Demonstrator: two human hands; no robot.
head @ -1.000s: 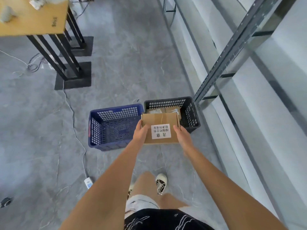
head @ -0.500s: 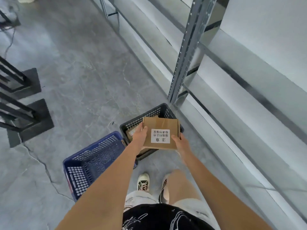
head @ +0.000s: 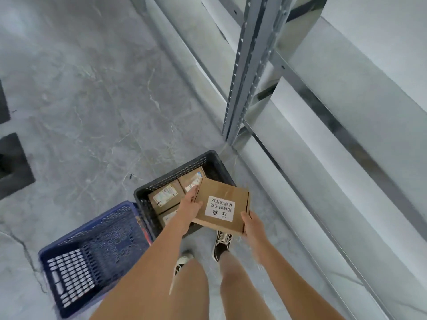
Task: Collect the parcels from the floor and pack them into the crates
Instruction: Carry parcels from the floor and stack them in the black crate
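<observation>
Left hand (head: 188, 207) and right hand (head: 250, 224) grip the cardboard parcel (head: 221, 207) by opposite edges, fingers curled, over the black crate (head: 212, 159) holding 3 parcels (head: 165, 198).

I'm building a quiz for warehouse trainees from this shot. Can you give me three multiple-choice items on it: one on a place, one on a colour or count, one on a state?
1. Where is the held parcel?
A. Above the black crate
B. Inside the blue crate
C. Flat on the floor

2. What colour is the crate with no parcels seen in it?
A. Red
B. Blue
C. Green

3. How is the parcel held?
A. By the left hand alone
B. By both hands, one at each side
C. By no hand

Key:
1. A: it hangs over the near part of the black crate, which already holds parcels.
2. B: the blue crate shows only its bare mesh bottom.
3. B: the left hand and right hand each grip a side.
</observation>
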